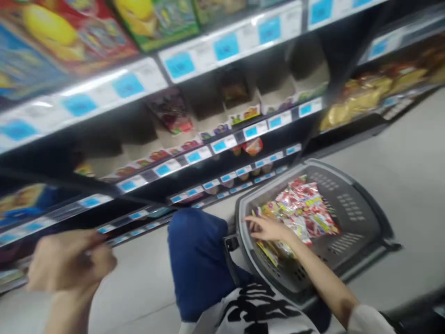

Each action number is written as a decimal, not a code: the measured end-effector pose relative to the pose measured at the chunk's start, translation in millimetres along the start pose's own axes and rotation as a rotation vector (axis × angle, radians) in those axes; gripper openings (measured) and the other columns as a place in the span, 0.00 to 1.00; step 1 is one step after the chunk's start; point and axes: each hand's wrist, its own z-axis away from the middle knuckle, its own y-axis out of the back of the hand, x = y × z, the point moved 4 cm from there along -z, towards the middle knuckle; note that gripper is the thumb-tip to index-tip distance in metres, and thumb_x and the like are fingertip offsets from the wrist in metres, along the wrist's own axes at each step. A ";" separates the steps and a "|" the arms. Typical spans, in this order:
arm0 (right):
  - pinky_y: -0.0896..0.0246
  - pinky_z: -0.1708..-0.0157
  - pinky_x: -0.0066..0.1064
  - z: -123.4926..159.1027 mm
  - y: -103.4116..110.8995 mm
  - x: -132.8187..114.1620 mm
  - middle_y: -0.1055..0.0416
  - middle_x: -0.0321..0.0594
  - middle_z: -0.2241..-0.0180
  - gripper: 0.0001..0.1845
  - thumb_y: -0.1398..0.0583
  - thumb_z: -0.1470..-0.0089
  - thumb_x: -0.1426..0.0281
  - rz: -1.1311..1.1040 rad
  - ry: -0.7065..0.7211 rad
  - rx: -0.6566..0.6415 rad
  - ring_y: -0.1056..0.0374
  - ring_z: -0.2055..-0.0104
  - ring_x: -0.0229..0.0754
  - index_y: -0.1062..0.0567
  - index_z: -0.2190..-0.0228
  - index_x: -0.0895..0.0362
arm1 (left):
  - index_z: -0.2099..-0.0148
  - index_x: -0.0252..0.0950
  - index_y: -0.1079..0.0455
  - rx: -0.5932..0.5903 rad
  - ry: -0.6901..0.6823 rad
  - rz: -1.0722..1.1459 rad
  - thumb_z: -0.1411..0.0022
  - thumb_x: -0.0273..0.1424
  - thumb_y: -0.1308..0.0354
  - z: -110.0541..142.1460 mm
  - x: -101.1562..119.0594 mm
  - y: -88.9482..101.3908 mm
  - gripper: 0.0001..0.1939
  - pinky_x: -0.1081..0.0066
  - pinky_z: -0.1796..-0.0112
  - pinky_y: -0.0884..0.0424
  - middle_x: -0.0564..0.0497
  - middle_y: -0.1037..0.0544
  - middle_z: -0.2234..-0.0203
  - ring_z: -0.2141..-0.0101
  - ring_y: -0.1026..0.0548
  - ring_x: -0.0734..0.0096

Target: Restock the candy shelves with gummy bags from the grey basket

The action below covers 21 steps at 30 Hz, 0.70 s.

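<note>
My right hand is inside a dark grey shopping basket, near its left rim, with the fingers apart and nothing held between them. Just beside and below it lie red-and-white snack packets and some yellow-green packets. On the left, my left hand is raised in front of the low shelves, blurred, its fingers curled closed. Whatever it may hold is hidden.
Shelves with blue-and-white price tags run across the upper left. Cardboard display boxes stand on a middle shelf, one holding a dark red packet. Gold bags sit at right. My bent knee is left of the basket.
</note>
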 end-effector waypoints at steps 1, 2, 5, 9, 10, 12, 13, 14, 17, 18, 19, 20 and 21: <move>0.33 0.61 0.26 0.3 1.0 -1.8 0.22 0.35 0.58 0.35 0.36 0.44 0.70 0.019 0.006 0.004 0.27 0.64 0.38 0.36 0.36 0.47 | 0.49 0.33 0.29 -0.013 -0.061 0.009 0.35 0.36 0.45 -1.6 24.1 -7.0 0.16 0.63 0.46 0.35 0.42 0.23 0.59 0.54 0.27 0.60; 0.34 0.61 0.26 0.7 1.3 -3.8 0.22 0.35 0.58 0.35 0.35 0.44 0.70 0.057 0.018 0.012 0.26 0.63 0.38 0.35 0.37 0.47 | 0.49 0.33 0.29 -0.024 -0.119 0.014 0.34 0.37 0.45 0.7 46.8 -11.5 0.16 0.64 0.47 0.35 0.42 0.23 0.60 0.55 0.27 0.61; 0.34 0.60 0.28 2.0 1.6 -8.5 0.21 0.35 0.59 0.27 0.34 0.44 0.67 0.249 0.040 0.053 0.25 0.60 0.42 0.28 0.43 0.49 | 0.48 0.35 0.30 -0.068 -0.289 -0.030 0.31 0.37 0.48 13.2 106.2 -18.2 0.15 0.65 0.50 0.35 0.43 0.23 0.60 0.55 0.26 0.62; 0.34 0.59 0.32 6.8 21.2 -1.7 0.21 0.43 0.61 0.14 0.36 0.43 0.66 0.445 -0.056 0.182 0.25 0.60 0.48 0.22 0.55 0.57 | 0.47 0.37 0.30 -0.213 -0.387 -0.086 0.30 0.36 0.48 -5.5 153.0 -41.0 0.14 0.66 0.56 0.34 0.44 0.21 0.57 0.56 0.24 0.61; 0.34 0.57 0.33 10.2 31.6 2.0 0.21 0.45 0.58 0.15 0.38 0.41 0.68 0.451 -0.083 0.225 0.25 0.58 0.48 0.23 0.53 0.58 | 0.47 0.36 0.30 -0.244 -0.398 -0.091 0.30 0.35 0.47 -15.7 158.3 -51.3 0.14 0.65 0.56 0.33 0.43 0.21 0.56 0.54 0.24 0.60; 0.36 0.52 0.33 22.1 58.2 11.8 0.24 0.46 0.51 0.17 0.43 0.37 0.71 0.458 -0.156 0.342 0.27 0.52 0.46 0.26 0.48 0.57 | 0.45 0.35 0.30 -0.299 -0.417 -0.086 0.30 0.33 0.48 -33.5 164.2 -75.8 0.15 0.64 0.55 0.32 0.41 0.21 0.54 0.52 0.24 0.58; 0.38 0.49 0.33 30.8 73.2 18.6 0.25 0.45 0.49 0.17 0.45 0.36 0.71 0.476 -0.227 0.415 0.28 0.49 0.45 0.27 0.47 0.56 | 0.46 0.34 0.29 -0.327 -0.413 -0.089 0.30 0.30 0.49 -39.1 165.5 -88.7 0.14 0.64 0.55 0.32 0.40 0.21 0.54 0.51 0.24 0.57; 0.39 0.46 0.32 41.0 88.0 26.8 0.27 0.45 0.47 0.17 0.46 0.34 0.71 0.501 -0.319 0.488 0.30 0.47 0.44 0.27 0.47 0.56 | 0.47 0.33 0.28 -0.355 -0.400 -0.092 0.31 0.27 0.49 -41.9 166.9 -100.7 0.14 0.63 0.55 0.32 0.39 0.21 0.54 0.51 0.24 0.56; 0.43 0.42 0.36 72.4 119.6 54.8 0.31 0.51 0.44 0.19 0.46 0.34 0.70 0.571 -0.630 0.626 0.36 0.41 0.49 0.31 0.43 0.59 | 0.50 0.30 0.26 -0.410 -0.372 -0.081 0.35 0.21 0.47 -36.6 176.2 -124.7 0.13 0.62 0.56 0.31 0.36 0.21 0.56 0.51 0.24 0.54; 0.44 0.41 0.39 79.8 123.8 64.1 0.33 0.56 0.42 0.22 0.45 0.35 0.70 0.579 -0.709 0.628 0.38 0.39 0.53 0.33 0.42 0.62 | 0.50 0.30 0.26 -0.418 -0.387 -0.058 0.35 0.23 0.45 -32.8 181.9 -127.7 0.12 0.62 0.56 0.31 0.36 0.21 0.56 0.51 0.24 0.54; 0.44 0.41 0.42 84.6 124.8 72.9 0.34 0.61 0.42 0.24 0.44 0.36 0.69 0.579 -0.771 0.614 0.39 0.38 0.56 0.34 0.41 0.66 | 0.50 0.32 0.26 -0.426 -0.418 -0.021 0.34 0.27 0.44 -29.1 188.4 -128.7 0.12 0.63 0.56 0.31 0.38 0.20 0.57 0.52 0.23 0.55; 0.44 0.42 0.43 87.1 123.2 81.1 0.35 0.63 0.42 0.26 0.42 0.37 0.68 0.576 -0.828 0.591 0.39 0.39 0.58 0.35 0.41 0.68 | 0.49 0.33 0.26 -0.430 -0.450 0.016 0.34 0.31 0.42 -26.4 194.4 -128.1 0.13 0.64 0.57 0.30 0.39 0.20 0.57 0.53 0.23 0.56; 0.43 0.43 0.43 87.4 119.4 88.3 0.34 0.65 0.43 0.27 0.40 0.38 0.67 0.571 -0.879 0.562 0.38 0.39 0.59 0.34 0.42 0.69 | 0.48 0.34 0.26 -0.429 -0.475 0.046 0.34 0.34 0.42 -25.1 199.3 -126.5 0.14 0.64 0.57 0.30 0.40 0.20 0.58 0.54 0.22 0.56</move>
